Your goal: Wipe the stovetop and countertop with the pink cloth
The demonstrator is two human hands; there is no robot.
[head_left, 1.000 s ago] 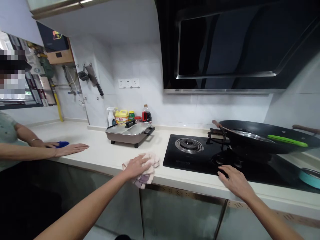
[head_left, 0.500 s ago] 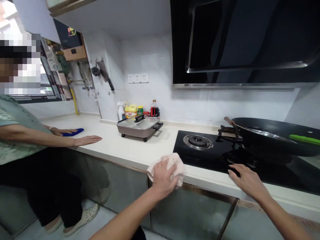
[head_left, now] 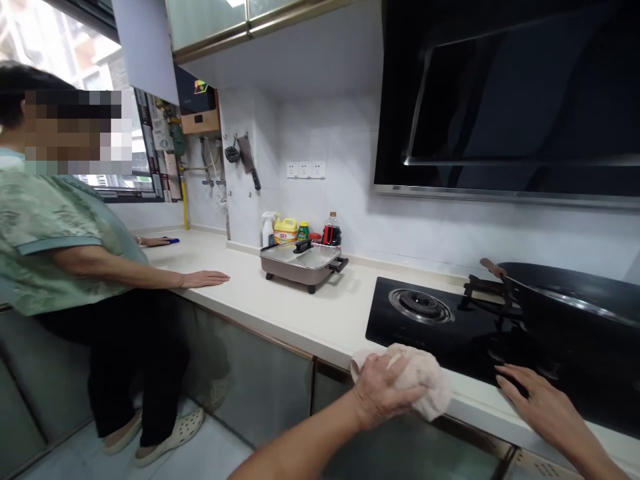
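The pale cloth [head_left: 425, 381] lies over the front edge of the bench [head_left: 295, 320], just beside the near left corner of the hob [head_left: 465, 347]; the left hand [head_left: 383, 390] bends its fingers over it and has hold of it. The right hand [head_left: 543, 403], fingers slightly parted and holding nothing, reaches over that edge to the hob's near rim. A broad stretch of bench top runs leftward from the cloth, in front of the electric pan [head_left: 285, 270], to a co-worker's hand [head_left: 205, 279] laid flat near the edge. The pan's glass lid is on; its contents cannot be made out. Behind it stand a spray bottle [head_left: 268, 230], a yellow jug [head_left: 285, 231] and a bottle of dark liquid [head_left: 332, 235]. On the hob, the wok [head_left: 555, 313] holds something of shiny metal.
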